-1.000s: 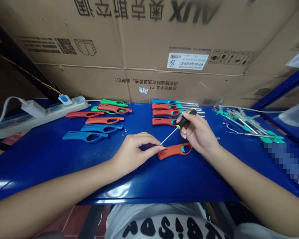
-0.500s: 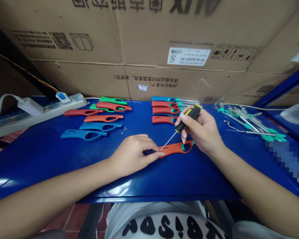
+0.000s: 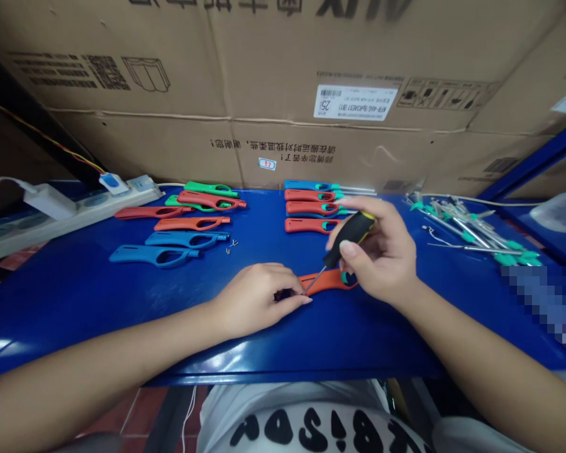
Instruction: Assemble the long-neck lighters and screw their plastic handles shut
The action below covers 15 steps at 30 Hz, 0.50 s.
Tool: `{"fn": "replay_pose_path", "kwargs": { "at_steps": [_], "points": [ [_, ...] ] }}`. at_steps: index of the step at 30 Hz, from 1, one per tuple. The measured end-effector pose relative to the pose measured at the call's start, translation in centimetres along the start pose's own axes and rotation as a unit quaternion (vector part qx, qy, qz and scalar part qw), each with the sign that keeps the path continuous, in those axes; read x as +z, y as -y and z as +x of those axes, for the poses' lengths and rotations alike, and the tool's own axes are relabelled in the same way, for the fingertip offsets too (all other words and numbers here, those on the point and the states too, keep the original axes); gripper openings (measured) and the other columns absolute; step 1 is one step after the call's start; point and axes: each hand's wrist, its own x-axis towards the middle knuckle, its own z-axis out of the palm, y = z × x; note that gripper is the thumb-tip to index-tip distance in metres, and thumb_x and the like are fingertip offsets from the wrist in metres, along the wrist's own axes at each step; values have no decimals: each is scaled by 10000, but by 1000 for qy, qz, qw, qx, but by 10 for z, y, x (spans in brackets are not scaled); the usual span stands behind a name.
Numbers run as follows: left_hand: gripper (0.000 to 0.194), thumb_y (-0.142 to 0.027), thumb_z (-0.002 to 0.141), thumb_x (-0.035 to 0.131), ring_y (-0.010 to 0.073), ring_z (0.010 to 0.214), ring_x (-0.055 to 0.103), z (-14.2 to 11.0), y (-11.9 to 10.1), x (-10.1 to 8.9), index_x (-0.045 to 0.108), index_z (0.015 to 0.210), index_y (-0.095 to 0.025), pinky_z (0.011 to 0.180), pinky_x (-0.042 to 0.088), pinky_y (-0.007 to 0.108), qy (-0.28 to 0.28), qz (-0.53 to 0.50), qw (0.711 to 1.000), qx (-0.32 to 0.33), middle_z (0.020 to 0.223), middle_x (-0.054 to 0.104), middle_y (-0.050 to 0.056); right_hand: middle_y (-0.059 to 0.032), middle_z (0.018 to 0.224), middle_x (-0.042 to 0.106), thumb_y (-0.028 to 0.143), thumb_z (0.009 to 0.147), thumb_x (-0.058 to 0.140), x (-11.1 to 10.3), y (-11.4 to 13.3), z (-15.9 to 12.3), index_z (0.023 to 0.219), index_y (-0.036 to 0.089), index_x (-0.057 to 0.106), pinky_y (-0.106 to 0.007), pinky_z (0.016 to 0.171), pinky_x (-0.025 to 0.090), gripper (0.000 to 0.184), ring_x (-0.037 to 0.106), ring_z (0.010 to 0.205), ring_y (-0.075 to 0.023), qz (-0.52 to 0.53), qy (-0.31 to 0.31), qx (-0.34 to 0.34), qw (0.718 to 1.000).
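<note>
Orange lighter (image 3: 330, 282) lies flat on blue table (image 3: 358, 340). Left hand (image 3: 259, 296): thumb and fingers pinch its left end. Right hand (image 3: 387, 258): fingers wrap black-yellow screwdriver (image 3: 348, 240), tip at that same end. Loose screws (image 3: 234, 243) left of the lighter; red and blue lighters (image 3: 306, 208) behind it; metal tubes (image 3: 460, 226) heaped to its right.

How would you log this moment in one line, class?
left hand: at orange handle | right hand: gripping screwdriver | screwdriver tip: close to left hand | screws: loose on table

Printed cardboard (image 3: 170, 119) behind blue table (image 3: 382, 340) — white adapter (image 3: 51, 201) in power strip (image 3: 92, 216).
</note>
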Motion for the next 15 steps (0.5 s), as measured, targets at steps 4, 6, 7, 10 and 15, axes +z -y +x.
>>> {"fn": "replay_pose_path", "kwargs": {
  "at_steps": [4, 6, 7, 10, 15],
  "points": [
    [174, -304, 987, 615, 161, 856, 675, 0, 0, 3, 723, 914, -188, 779, 482, 266, -4, -10, 1000, 0, 894, 735, 18, -36, 1047, 701, 282, 957, 620, -3, 6, 4, 1463, 370, 431, -294, 508, 598, 548, 627, 574, -120, 91, 109, 59, 988],
    [164, -296, 985, 617, 150, 837, 670, 0, 0, 5, 708, 905, -186, 767, 480, 255, -6, -29, 1000, 2, 888, 729, 15, -35, 1067, 708, 262, 901, 704, -3, 9, 5, 1437, 378, 461, -282, 479, 593, 600, 649, 579, -126, 102, 92, 72, 988],
    [160, -293, 983, 621, 146, 829, 668, 0, 0, 6, 702, 899, -184, 765, 481, 251, -5, -41, 999, 5, 884, 725, 13, -41, 1106, 707, 248, 871, 740, -3, 10, 5, 1404, 375, 495, -278, 481, 596, 600, 674, 617, -139, 98, 78, 73, 990],
    [147, -278, 975, 631, 141, 824, 661, 2, 0, 8, 691, 885, -179, 777, 489, 251, 1, -67, 998, 16, 880, 710, 16, -53, 1226, 681, 215, 832, 775, -1, 11, 3, 1324, 363, 556, -300, 584, 638, 558, 733, 856, -204, 67, 64, 56, 994],
    [139, -309, 957, 654, 158, 894, 653, 4, 4, 3, 718, 1003, -195, 844, 522, 286, -14, -92, 995, 39, 964, 673, 44, -40, 1215, 691, 225, 878, 726, 4, 10, -1, 1370, 383, 522, -344, 696, 657, 556, 732, 951, -219, 47, 41, 45, 997]
  ]
}}
